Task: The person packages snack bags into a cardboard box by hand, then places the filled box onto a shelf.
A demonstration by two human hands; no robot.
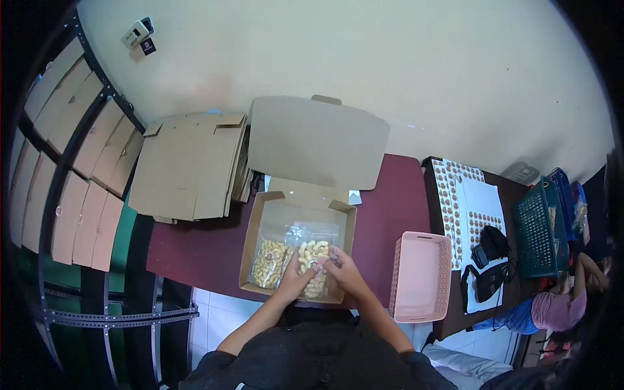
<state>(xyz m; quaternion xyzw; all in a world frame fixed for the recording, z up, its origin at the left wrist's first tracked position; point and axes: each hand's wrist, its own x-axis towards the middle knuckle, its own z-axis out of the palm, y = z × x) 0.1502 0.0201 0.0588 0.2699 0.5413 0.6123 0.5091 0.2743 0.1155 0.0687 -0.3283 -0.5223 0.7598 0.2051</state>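
Note:
An open cardboard box (248,244) lies in front of me, its large lid (318,143) raised at the back. Inside, on the left, rests a clear plastic pouch of pale yellow snack pieces (268,265), with a small round label. Beside it is a second clear pouch of larger pale pieces (313,251), held between my two hands. My left hand (294,281) grips its left edge, and my right hand (345,272) has thumb and fingers closed on its right side. Part of this pouch's lower half is hidden by my fingers.
Flattened cardboard boxes (185,166) are stacked at the left. A pink basket (421,276) stands at the table's right edge. Farther right are sticker sheets (480,195), black straps (489,281), a green basket (536,227) and another person (559,312). Boxes fill a shelf (84,214) at left.

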